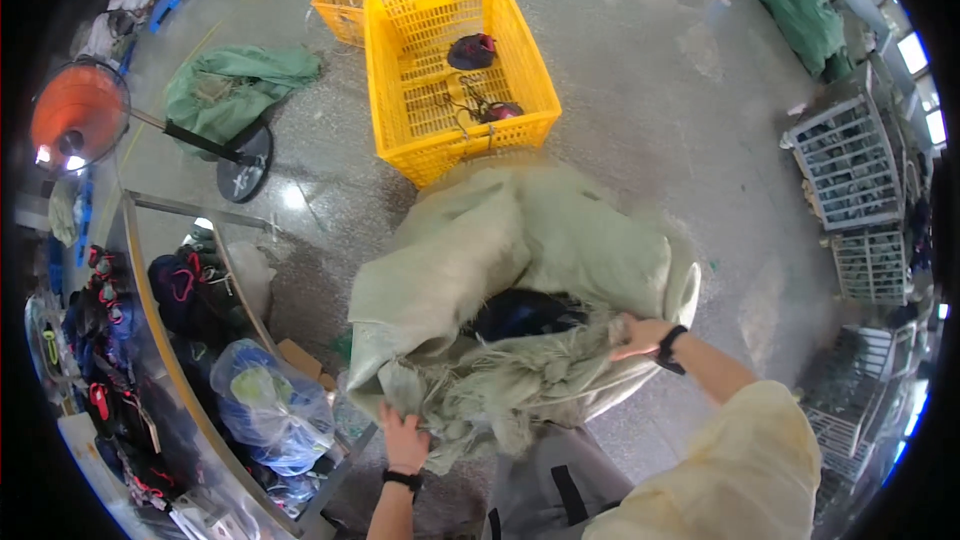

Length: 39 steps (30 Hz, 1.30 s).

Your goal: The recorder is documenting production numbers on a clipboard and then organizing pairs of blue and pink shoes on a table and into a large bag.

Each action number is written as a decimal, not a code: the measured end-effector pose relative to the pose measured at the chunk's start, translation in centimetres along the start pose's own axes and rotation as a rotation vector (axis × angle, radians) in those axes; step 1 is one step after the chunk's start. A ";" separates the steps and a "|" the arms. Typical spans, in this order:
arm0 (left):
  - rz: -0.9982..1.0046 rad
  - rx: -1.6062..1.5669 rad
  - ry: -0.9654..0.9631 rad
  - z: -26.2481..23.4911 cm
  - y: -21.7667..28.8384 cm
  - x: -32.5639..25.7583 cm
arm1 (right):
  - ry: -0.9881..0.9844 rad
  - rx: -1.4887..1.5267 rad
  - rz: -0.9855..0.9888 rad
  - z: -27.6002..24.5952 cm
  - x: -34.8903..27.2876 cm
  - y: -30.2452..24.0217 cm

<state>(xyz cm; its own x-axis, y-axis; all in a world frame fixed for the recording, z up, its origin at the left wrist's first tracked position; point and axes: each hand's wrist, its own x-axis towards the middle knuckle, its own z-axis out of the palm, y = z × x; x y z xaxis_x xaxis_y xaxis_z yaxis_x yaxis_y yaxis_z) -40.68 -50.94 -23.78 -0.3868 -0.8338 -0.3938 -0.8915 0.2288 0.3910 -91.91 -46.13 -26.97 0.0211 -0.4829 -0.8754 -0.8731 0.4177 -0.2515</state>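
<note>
A large pale-green woven sack [450, 250] stands in front of me, its mouth turned toward me and its edge badly frayed. Inside the opening lies something dark and glossy [525, 315], too shaded to name. With its fingers curled on the near left part of the frayed edge, my left hand [404, 438] holds the sack. My right hand [645, 337] grips the rim on the right side of the mouth, its fingertips partly buried in loose strands. Both wrists carry dark bands.
Beyond the sack sits a yellow plastic crate [400, 155] holding a dark shoe [472, 52] and a few other items; another yellow crate [345, 25] is behind it. At left are a workbench [150, 310] with shoes, a floor fan [80, 115] and a green sack [225, 90]. Metal cages [850, 165] line the right.
</note>
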 end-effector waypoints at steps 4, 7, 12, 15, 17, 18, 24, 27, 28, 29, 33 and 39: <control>0.165 -0.109 -0.031 6.6 4.6 2.1 | 0.221 0.417 0.457 4.0 -8.5 10.3; 0.243 -0.209 -0.053 9.2 7.4 1.9 | 0.096 -0.416 0.308 11.2 -5.7 13.6; 0.150 -0.184 -0.061 6.6 4.7 -2.2 | 0.447 -0.078 -0.155 7.0 4.3 -7.8; 0.013 -0.154 -0.054 5.3 0.5 -6.2 | 0.479 -0.112 -0.148 7.0 12.2 -12.9; -0.036 -0.136 -0.055 4.1 -0.1 -6.9 | 0.475 -0.438 -0.239 8.1 15.9 -14.2; -0.083 -0.157 -0.021 3.3 -0.4 -7.5 | 0.542 -0.450 -0.185 8.5 16.8 -16.0; -0.091 -0.207 0.163 -0.2 2.3 -6.9 | 0.444 -0.861 -0.244 4.8 17.7 -19.1; -0.074 -0.253 0.153 0.1 1.5 -6.3 | 0.265 -1.158 -0.209 7.0 17.6 -18.4; -0.077 -0.228 0.153 0.2 0.9 -6.5 | 0.362 -1.131 -0.270 7.9 16.3 -18.4; -0.065 -0.243 0.161 0.0 0.4 -6.6 | 0.425 -0.923 -0.331 8.8 14.9 -17.8; 0.048 -0.280 0.230 -1.3 -2.4 -7.0 | 0.624 -0.563 -0.345 7.2 3.3 -18.3; 0.221 -0.158 0.262 -3.8 -3.7 -8.3 | 0.741 -0.713 -0.239 -3.1 -26.0 -21.0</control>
<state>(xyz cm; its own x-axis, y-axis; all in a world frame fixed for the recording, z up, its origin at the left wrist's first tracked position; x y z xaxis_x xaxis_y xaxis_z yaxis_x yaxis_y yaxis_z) -33.29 -46.75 -18.80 -0.4744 -0.8777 -0.0675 -0.7377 0.3545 0.5746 -75.62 -44.71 2.37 0.1379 -0.9429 -0.3032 -0.9747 -0.1835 0.1273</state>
